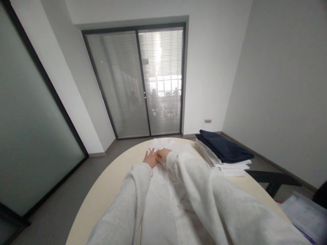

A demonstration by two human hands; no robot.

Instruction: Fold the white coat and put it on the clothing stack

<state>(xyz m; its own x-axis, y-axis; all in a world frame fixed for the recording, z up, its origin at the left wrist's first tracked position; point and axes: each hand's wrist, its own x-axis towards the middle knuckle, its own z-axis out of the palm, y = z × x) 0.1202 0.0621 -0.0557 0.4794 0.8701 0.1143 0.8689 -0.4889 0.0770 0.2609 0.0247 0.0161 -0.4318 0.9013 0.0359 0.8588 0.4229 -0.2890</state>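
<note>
We are pressing our left hand (151, 159) flat and open, our right hand (162, 154) half-curled, gripping nothing, onto the white shirt (163, 204), pinning its far end smooth against the table (102, 197).

My only view sits on the head, looking forward and down along both sleeves across the counter (107, 190) toward the glass doors (138, 81).

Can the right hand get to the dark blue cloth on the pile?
Probably yes. The right hand rests on the white garment, and the dark blue cloth lies uncovered on top of the stack to its right, with nothing between them.
</note>
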